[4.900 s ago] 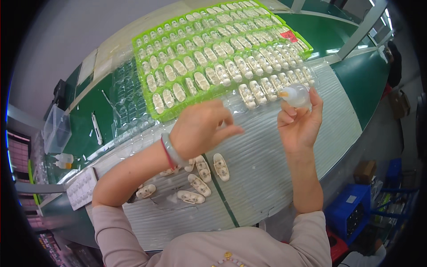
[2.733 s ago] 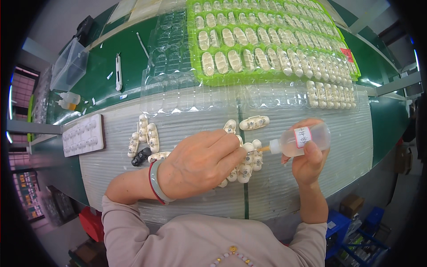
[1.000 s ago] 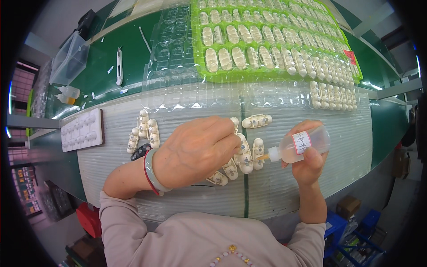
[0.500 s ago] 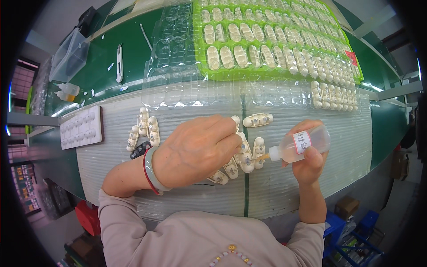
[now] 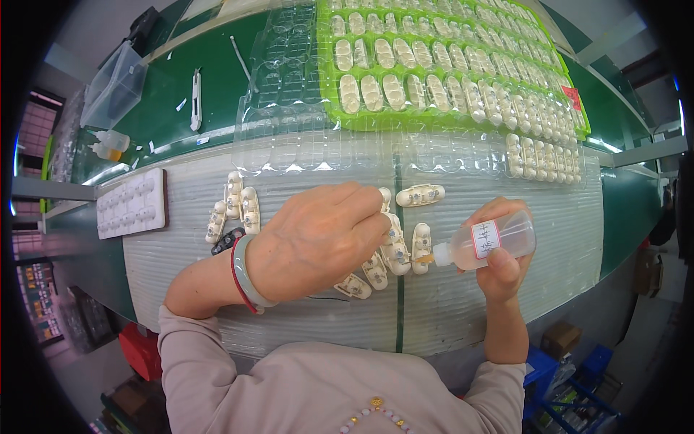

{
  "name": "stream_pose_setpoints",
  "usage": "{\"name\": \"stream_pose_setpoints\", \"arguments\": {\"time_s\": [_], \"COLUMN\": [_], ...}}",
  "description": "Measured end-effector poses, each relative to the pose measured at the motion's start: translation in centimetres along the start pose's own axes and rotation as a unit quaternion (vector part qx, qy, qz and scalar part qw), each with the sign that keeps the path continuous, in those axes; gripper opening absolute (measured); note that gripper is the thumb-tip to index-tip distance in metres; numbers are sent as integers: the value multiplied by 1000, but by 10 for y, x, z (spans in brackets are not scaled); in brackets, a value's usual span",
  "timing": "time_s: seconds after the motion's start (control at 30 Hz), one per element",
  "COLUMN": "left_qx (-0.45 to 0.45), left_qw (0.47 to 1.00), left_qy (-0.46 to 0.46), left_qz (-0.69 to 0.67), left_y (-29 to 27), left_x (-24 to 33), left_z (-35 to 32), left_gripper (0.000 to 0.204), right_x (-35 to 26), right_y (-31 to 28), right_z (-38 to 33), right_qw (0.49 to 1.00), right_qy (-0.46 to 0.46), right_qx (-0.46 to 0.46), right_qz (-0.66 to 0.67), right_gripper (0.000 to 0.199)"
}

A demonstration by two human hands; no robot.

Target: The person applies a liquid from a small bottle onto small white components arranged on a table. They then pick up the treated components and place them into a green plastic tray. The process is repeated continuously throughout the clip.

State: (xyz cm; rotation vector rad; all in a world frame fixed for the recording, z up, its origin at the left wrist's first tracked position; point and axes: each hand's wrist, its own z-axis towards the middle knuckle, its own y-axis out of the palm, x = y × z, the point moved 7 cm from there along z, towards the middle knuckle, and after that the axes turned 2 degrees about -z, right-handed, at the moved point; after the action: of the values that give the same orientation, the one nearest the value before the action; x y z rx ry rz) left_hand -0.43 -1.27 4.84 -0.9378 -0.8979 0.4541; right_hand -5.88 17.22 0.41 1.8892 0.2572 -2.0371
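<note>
Gluing step: right hand [image 5: 499, 260] grips bottle [image 5: 488, 244], nozzle at part [image 5: 421, 246] on mat [image 5: 506, 304]. Left hand [image 5: 314, 242] presses parts row, fingers down. Next likely needs nozzle aimed at neighbouring part.

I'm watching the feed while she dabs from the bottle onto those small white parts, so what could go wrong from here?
1. The squeeze bottle lies nearly level in the right hand, its nozzle at a white part; a hard squeeze may flood it.
2. The left hand covers the neighbouring parts, so liquid could reach its fingers unseen.
3. The loose parts lie close together and a nudge may shift them.
</note>
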Motion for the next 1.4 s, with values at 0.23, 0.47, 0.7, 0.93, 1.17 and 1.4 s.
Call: {"name": "stream_pose_setpoints", "arguments": {"time_s": [0.23, 0.47, 0.7, 0.93, 1.17, 1.4], "left_qx": [0, 62, 75, -52, -84, 56], "left_qw": [1000, 998, 996, 992, 994, 997], "left_qy": [2, -14, -7, 107, 55, 37], "left_qz": [-2, -20, -47, -40, -36, 37], "left_y": [1, -3, 3, 93, 60, 87], "left_x": [2, 4, 20, 35, 25, -17], "left_z": [1, 5, 23, 66, 132, 195], "left_gripper": [12, 16, 13, 4, 12, 11], "right_x": [0, -6, -20, -44, -51, -47], "right_y": [-5, -31, -36, -87, -103, -102], "right_z": [0, 13, 9, 7, 4, 9], "right_qw": [1000, 977, 971, 925, 905, 903], "right_qy": [-10, 25, -32, -107, -143, -130], "right_qx": [-5, 120, 125, 240, 287, 294], "right_qz": [18, 176, 202, 274, 280, 284], "right_gripper": [41, 48, 45, 39, 32, 24]}}
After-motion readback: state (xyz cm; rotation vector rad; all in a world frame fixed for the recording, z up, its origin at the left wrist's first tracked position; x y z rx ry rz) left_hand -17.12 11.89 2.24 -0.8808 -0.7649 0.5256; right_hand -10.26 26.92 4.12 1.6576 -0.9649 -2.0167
